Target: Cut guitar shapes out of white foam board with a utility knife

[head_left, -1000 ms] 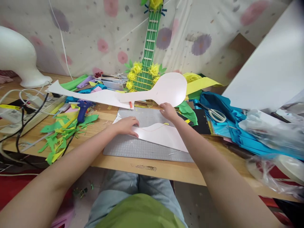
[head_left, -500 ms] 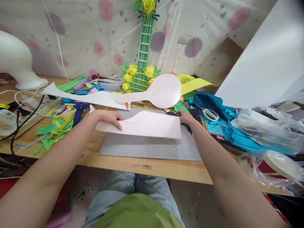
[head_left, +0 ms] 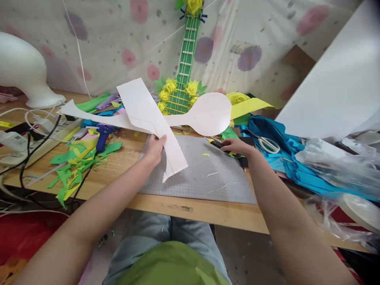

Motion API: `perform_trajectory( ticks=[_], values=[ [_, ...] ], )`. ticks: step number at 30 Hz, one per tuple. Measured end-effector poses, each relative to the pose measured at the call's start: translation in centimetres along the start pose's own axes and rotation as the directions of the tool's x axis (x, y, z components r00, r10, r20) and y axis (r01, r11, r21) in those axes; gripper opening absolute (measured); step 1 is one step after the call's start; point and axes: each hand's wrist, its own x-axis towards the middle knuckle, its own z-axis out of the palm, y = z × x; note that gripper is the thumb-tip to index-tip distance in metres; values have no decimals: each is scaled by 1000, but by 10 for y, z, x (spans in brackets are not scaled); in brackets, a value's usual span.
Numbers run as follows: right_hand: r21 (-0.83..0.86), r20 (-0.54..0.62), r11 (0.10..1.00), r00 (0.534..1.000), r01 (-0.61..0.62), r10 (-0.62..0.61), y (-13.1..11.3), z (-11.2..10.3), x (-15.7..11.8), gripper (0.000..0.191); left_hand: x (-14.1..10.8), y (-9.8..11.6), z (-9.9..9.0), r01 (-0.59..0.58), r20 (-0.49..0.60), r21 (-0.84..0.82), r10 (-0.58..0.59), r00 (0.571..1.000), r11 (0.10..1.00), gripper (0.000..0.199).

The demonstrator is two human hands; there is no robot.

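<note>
My left hand [head_left: 154, 149] grips a white foam-board offcut [head_left: 151, 113] by its edge. The piece is tilted over the grey cutting mat [head_left: 190, 186], with one curved side and a pointed lower corner. My right hand [head_left: 237, 146] is closed over a black and yellow utility knife [head_left: 216, 144] at the mat's right side; the hand partly hides it. Behind the mat lies a white spoon-shaped cutout [head_left: 210, 114]. Another long, curved white scrap [head_left: 89, 117] lies to the left, partly covered by the held piece.
A blue glue gun [head_left: 103, 136] and green and yellow scraps [head_left: 67, 168] lie left, near cables and a power strip [head_left: 44, 146]. Scissors [head_left: 268, 145] rest on blue material [head_left: 264, 126] at right. A green flower-trimmed guitar model [head_left: 185, 59] leans against the backdrop.
My left hand has swung the white piece from lying lengthwise over the mat to a steep slant at the left. More of the mat shows. My right hand stays near the utility knife.
</note>
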Motion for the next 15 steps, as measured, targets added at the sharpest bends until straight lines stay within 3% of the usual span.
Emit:
perform_trajectory(
  ticks=[3, 5, 7, 10, 11, 12, 14, 15],
  values=[
    [267, 81, 963, 994, 46, -70, -4, 0, -7, 29, -21, -22, 19, 120, -114, -116, -133, 985, 986, 11],
    [387, 85, 919, 990, 71, -113, -13, 6, -11, 29, -31, -35, 29, 203, -132, -152, -224, 966, 967, 8],
    [406, 78, 907, 984, 114, -159, -26, 14, -13, 31, -36, -45, 36, 294, -96, -120, -305, 947, 948, 7],
    [283, 116, 939, 965, 196, -237, -47, 25, -13, 35, -40, -48, 38, 402, 22, 38, -403, 915, 915, 8],
    [228, 127, 949, 960, 217, -250, -53, 28, -12, 35, -42, -45, 37, 448, 96, 118, -460, 883, 886, 13],
    [176, 129, 957, 959, 229, -253, -58, 30, -11, 34, -44, -42, 36, 496, 188, 218, -535, 824, 841, 19],
    [86, 119, 970, 964, 227, -236, -63, 32, -7, 29, -49, -32, 33, 503, 354, 459, -671, 652, 732, 27],
    [45, 108, 975, 970, 215, -219, -64, 33, -5, 27, -51, -28, 32, 433, 401, 569, -696, 596, 699, 29]
  ],
)
